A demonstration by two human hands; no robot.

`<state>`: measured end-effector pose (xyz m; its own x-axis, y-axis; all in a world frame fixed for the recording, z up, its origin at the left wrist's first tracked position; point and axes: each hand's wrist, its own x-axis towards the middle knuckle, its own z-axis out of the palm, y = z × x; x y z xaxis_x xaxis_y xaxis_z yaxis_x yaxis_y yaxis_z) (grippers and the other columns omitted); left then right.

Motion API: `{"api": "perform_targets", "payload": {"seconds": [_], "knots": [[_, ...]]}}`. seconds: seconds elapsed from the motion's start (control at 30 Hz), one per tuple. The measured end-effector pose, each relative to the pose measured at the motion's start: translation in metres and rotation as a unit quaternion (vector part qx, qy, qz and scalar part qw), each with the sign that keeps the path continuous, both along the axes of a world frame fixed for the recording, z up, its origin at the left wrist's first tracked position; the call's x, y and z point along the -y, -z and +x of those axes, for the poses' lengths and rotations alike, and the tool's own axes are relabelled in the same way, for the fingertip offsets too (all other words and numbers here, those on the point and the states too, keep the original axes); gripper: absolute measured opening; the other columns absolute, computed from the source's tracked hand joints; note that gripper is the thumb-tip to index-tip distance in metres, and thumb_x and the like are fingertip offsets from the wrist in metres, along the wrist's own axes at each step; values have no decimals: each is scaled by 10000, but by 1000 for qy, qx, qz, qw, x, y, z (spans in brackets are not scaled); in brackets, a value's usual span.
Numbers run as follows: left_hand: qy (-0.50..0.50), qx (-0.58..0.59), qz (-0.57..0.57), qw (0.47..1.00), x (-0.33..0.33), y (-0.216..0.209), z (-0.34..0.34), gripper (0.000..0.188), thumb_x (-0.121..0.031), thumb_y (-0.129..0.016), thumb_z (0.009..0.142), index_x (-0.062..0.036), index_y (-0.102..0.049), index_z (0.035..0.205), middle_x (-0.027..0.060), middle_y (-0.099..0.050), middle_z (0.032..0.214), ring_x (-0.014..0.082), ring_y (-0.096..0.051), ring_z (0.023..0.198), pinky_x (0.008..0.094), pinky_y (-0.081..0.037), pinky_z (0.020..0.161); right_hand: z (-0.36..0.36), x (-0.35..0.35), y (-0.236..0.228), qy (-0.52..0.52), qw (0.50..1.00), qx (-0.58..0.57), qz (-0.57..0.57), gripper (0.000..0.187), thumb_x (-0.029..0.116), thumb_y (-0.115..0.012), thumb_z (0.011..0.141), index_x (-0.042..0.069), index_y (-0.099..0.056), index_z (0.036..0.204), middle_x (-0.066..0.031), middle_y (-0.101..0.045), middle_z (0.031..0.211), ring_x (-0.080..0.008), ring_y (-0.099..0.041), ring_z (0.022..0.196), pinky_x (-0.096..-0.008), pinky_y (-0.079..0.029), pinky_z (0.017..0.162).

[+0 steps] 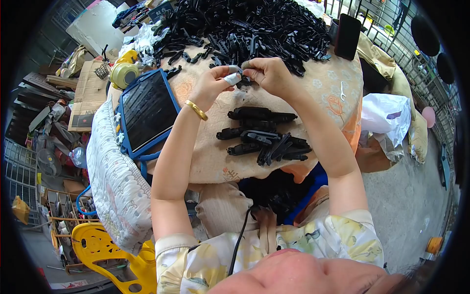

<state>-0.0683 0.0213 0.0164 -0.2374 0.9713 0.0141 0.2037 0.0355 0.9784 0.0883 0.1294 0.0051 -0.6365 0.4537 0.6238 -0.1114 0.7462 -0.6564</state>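
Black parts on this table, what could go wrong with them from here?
The small dark piece between the left hand and right hand might slip from the fingers.

The loose stack lies toward the table's near edge, between the forearms, so a bump could knock parts off.

The big heap is a loose jumble; if it slides, it might tip the upright phone beside it.

Bright, diffuse light, streaky reflections on the blue-framed dark panel (pixel 149 115), fisheye-bent edges, black vignetted corners
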Motion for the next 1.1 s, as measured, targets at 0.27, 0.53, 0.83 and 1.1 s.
{"api": "perform_targets", "payload": {"seconds": [0.27, 0.53, 0.83, 1.1], "knots": [[-72, 178, -32, 981, 2, 6, -7, 266, -21, -441, 877, 107, -481, 1107, 163, -581, 1004, 256, -626, 887, 308, -521, 820, -6, 5, 3, -44, 994, -8, -103, 126, 96, -633, 786, 1, -658, 866, -135, -641, 689, -141, -593, 546, -243, -464, 540], [-33, 151, 35, 987, 5, -2, 12, 290, -62, -498, 874, 91, -491, 1121, 160, -584, 1043, 227, -620, 914, 297, -507, 844, -4, 9, 0, 12, 999, -35, -15, 116, 111, -630, 781, 27, -655, 858, -133, -642, 712, -231, -627, 600, -277, -477, 555], [-45, -70, 138, 987, 3, 1, 2, 323, 2, -655, 759, 75, -556, 1058, 94, -634, 945, 116, -600, 821, 224, -495, 762, -2, 8, -4, 18, 998, -55, 18, 267, 194, -709, 726, 14, -638, 910, -148, -639, 763, -245, -624, 667, -292, -486, 607], [-64, -302, 93, 947, 12, -9, 7, 311, -44, -705, 711, -7, -634, 1012, 5, -619, 782, 51, -518, 677, 194, -425, 610, 6, 1, -11, -55, 993, 81, 63, 424, 276, -752, 666, 16, -606, 967, -150, -614, 860, -280, -599, 807, -331, -476, 731]]}}
